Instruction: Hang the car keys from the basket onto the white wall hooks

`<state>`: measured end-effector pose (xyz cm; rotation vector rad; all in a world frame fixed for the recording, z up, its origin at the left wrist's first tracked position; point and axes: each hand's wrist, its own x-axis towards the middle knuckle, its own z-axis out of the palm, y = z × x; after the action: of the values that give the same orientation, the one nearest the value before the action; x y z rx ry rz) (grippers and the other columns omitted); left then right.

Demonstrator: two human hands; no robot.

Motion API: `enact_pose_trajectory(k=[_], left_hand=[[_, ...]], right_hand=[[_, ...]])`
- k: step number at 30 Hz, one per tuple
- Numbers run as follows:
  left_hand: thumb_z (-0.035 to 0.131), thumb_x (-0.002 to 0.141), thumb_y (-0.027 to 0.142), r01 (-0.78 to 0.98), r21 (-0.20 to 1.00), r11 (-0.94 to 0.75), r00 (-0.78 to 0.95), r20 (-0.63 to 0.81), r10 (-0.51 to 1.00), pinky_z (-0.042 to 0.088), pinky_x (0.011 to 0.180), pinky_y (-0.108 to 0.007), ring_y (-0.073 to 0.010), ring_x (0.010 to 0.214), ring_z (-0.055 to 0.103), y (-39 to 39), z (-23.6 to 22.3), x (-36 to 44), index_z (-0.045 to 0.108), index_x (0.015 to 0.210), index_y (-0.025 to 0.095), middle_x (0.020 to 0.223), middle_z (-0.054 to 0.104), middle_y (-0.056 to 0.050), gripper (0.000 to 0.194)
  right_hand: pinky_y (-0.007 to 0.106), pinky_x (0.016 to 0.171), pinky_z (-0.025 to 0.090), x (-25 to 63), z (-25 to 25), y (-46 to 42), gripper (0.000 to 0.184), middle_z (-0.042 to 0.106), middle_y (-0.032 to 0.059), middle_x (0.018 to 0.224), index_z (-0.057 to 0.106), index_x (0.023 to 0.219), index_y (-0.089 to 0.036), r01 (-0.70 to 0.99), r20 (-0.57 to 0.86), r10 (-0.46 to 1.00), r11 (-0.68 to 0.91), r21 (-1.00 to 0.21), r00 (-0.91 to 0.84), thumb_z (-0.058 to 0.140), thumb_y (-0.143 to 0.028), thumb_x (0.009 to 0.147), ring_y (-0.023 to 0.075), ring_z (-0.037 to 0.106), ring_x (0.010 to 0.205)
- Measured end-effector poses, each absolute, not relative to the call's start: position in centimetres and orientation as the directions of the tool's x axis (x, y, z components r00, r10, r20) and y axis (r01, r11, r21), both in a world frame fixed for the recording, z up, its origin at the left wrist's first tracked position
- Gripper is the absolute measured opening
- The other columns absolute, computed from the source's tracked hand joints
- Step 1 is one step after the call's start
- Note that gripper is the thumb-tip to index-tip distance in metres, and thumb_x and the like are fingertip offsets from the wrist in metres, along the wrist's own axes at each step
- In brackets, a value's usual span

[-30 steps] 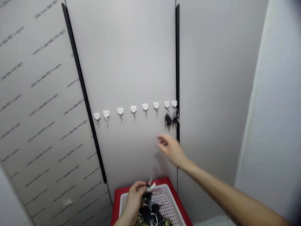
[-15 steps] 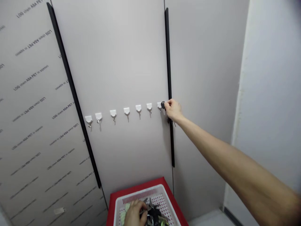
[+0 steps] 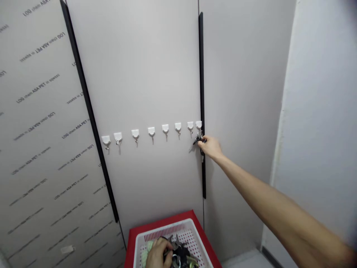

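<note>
My right hand point(image 3: 211, 146) reaches to the right end of a row of white adhesive hooks, its fingers closed on a bunch of keys point(image 3: 198, 139) with black heads. The bunch sits just below the rightmost hook point(image 3: 198, 124), its ring at the hook's metal part; whether it hangs there fully I cannot tell. One key sticks out to the lower left, another points down along the black handle strip. Down in the white plastic basket point(image 3: 192, 225), my left hand point(image 3: 158, 254) has its fingers curled on a pile of keys point(image 3: 182, 253), partly hiding them.
Several more white hooks point(image 3: 151, 131) line the pale cabinet door to the left. Long black handle strips point(image 3: 88, 108) run down the door edges. The basket stands on a red surface point(image 3: 163, 221). A white wall point(image 3: 315, 111) rises at the right.
My right hand has moved down a little from beside the hooks, uncovering the rightmost hook, with the keys now below it. My left hand stays in the basket.
</note>
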<state>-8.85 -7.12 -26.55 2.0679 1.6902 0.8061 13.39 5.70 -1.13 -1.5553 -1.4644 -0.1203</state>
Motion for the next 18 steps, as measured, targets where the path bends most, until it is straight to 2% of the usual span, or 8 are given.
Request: enact_pose_trajectory(k=[6, 9, 11, 14, 16, 18], left_hand=[[0.038, 0.059, 0.013, 0.742, 0.631, -0.225, 0.109, 0.218, 0.97, 0.034, 0.067, -0.023, -0.0142, 0.072, 0.046, -7.4, -25.9, -8.8, 0.051, 0.063, 0.017, 0.072, 0.054, -0.003, 0.014], [0.038, 0.061, 0.016, 0.677, 0.711, -0.192, 0.074, 0.194, 0.978, 0.034, 0.068, -0.024, -0.0142, 0.073, 0.047, -7.9, -25.0, -8.7, 0.051, 0.064, 0.017, 0.073, 0.054, -0.003, 0.014], [0.038, 0.061, 0.016, 0.591, 0.792, -0.149, 0.03, 0.163, 0.986, 0.035, 0.068, -0.025, -0.0139, 0.073, 0.047, -8.1, -24.2, -9.0, 0.051, 0.067, 0.017, 0.073, 0.054, -0.003, 0.015], [0.041, 0.061, 0.018, 0.442, 0.894, -0.072, -0.062, 0.11, 0.992, 0.035, 0.067, -0.024, -0.0131, 0.069, 0.048, -8.1, -23.4, -10.1, 0.051, 0.069, 0.015, 0.07, 0.054, -0.002, 0.014], [0.044, 0.06, 0.02, 0.334, 0.941, -0.048, -0.091, 0.083, 0.992, 0.035, 0.064, -0.023, -0.0118, 0.066, 0.048, -7.8, -23.0, -11.1, 0.051, 0.067, 0.014, 0.068, 0.053, -0.001, 0.012], [0.046, 0.059, 0.021, 0.232, 0.973, -0.004, -0.112, 0.031, 0.993, 0.035, 0.058, -0.021, -0.0098, 0.06, 0.047, -7.6, -22.6, -12.0, 0.05, 0.067, 0.014, 0.062, 0.052, 0.0, 0.012]], right_hand=[[0.02, 0.039, 0.027, 14.5, 4.9, 4.6, 0.017, 0.039, -0.0026, 0.041, 0.052, 0.06, -0.017, 0.726, 0.702, 0.617, 0.292, -0.623, 0.354, 0.043, -0.031, 0.058, 0.0077, 0.035, 0.038], [0.02, 0.038, 0.025, 13.6, 5.1, 3.1, 0.019, 0.036, -0.0037, 0.039, 0.053, 0.062, -0.016, 0.763, 0.672, 0.727, 0.354, -0.541, 0.139, 0.043, -0.031, 0.059, 0.0057, 0.03, 0.034], [0.02, 0.038, 0.024, 12.2, 2.2, 1.9, 0.018, 0.038, -0.0035, 0.04, 0.053, 0.062, -0.016, 0.786, 0.563, 0.818, 0.424, -0.45, -0.119, 0.043, -0.029, 0.059, 0.0052, 0.03, 0.035], [0.018, 0.038, 0.023, 9.8, -5.7, 0.0, 0.012, 0.041, -0.0033, 0.042, 0.054, 0.058, -0.015, 0.745, 0.274, 0.846, 0.533, -0.401, -0.457, 0.044, -0.022, 0.057, 0.0053, 0.032, 0.038], [0.017, 0.037, 0.022, 8.7, -11.7, -1.4, 0.01, 0.04, -0.0041, 0.04, 0.053, 0.054, -0.015, 0.726, 0.138, 0.835, 0.534, -0.432, -0.533, 0.045, -0.02, 0.055, 0.005, 0.032, 0.038], [0.017, 0.038, 0.022, 7.8, -16.6, -2.4, 0.01, 0.041, -0.0045, 0.041, 0.054, 0.055, -0.014, 0.73, 0.06, 0.842, 0.498, -0.469, -0.536, 0.046, -0.02, 0.055, 0.0047, 0.033, 0.039]])
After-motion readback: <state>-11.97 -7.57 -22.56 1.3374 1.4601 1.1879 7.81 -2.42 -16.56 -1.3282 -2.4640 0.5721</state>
